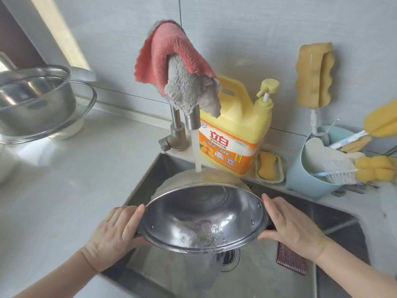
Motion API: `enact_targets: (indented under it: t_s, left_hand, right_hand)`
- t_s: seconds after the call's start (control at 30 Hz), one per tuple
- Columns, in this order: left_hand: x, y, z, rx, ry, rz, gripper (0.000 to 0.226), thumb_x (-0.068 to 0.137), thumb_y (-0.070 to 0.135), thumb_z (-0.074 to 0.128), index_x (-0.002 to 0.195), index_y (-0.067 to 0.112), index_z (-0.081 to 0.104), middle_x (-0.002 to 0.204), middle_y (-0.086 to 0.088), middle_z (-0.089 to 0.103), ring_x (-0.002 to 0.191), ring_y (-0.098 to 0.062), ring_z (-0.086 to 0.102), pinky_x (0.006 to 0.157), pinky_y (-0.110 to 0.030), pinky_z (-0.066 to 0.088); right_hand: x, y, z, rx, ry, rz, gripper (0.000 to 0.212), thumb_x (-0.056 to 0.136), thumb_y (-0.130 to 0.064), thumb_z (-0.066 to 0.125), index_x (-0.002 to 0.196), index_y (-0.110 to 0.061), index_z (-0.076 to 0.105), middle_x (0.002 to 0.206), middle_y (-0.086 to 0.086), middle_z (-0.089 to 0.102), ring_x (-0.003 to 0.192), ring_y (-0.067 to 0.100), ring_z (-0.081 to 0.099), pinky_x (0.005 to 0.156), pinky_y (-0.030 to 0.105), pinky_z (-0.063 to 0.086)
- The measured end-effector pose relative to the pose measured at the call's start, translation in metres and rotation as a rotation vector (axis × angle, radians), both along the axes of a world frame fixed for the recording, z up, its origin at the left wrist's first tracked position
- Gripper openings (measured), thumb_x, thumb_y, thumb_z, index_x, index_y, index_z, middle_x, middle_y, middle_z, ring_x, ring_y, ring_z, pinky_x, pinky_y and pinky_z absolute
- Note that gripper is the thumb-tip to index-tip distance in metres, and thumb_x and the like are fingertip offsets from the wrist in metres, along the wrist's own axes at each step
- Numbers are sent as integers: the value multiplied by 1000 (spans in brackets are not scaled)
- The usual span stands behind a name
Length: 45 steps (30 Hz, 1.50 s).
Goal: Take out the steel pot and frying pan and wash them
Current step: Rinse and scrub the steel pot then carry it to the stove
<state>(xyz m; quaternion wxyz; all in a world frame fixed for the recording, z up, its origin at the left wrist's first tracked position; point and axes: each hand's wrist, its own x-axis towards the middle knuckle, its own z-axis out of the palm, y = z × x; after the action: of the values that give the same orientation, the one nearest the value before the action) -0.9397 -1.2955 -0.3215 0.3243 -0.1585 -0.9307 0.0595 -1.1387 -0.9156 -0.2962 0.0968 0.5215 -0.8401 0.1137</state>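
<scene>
While water runs from the tap (192, 120) onto its outer wall, the steel pot (204, 218) is held tipped on its side over the sink (335, 218), mouth toward the camera. Left hand (113, 230) grips the left rim and handle; right hand (290, 222) grips the right. Water pours off the lower rim. A second pot (34, 97) sits on the counter (71, 168), left.

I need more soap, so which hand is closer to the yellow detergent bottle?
Right. The right hand grips the pot below the detergent bottle; the left hand holds the far side.
</scene>
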Motion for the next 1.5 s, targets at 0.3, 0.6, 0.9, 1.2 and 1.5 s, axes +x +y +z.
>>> enact_targets:
  t_s: [0.3, 0.6, 0.9, 1.2, 1.5]
  left_hand:
    - [2, 8, 34, -44, 84, -48, 93, 83, 49, 64, 147, 1, 17, 102, -14, 46, 84, -28, 48, 75, -38, 42]
    - [-1, 24, 80, -37, 209, -92, 106, 80, 47, 70, 152, 4, 6, 100, -12, 47, 82, -27, 48, 74, -36, 42]
    - [-7, 37, 143, -40, 342, -162, 106, 80, 40, 74, 153, 7, 4, 100, -12, 46, 81, -28, 49, 73, -37, 42]
    - [2, 53, 184, -115, 424, -151, 108, 80, 44, 73, 153, 6, 3, 99, -12, 46, 80, -28, 48, 72, -36, 40]
    - [17, 85, 167, -136, 398, -104, 110, 78, 47, 74, 152, 4, 6, 100, -12, 47, 80, -28, 49, 72, -37, 42]
  right_hand:
    - [5, 11, 18, -60, 137, 26, 144, 49, -48, 89, 154, -6, 0, 97, 6, 40, 77, 18, 41, 71, 36, 42]
    - [19, 36, 75, -175, 336, 48, 91, 76, -52, 57, 142, -5, 15, 93, 5, 37, 73, 18, 36, 69, 37, 35]
    - [35, 64, 131, -245, 508, -48, 91, 74, -51, 73, 135, 2, 31, 102, 15, 52, 85, 28, 49, 80, 39, 43]
    - [44, 80, 163, -282, 565, -35, 104, 76, -56, 70, 148, -4, 16, 106, 15, 51, 85, 32, 55, 71, 39, 47]
    - [48, 105, 150, -279, 525, -16, 94, 92, -61, 44, 156, -9, -3, 98, 8, 44, 77, 26, 46, 64, 41, 51]
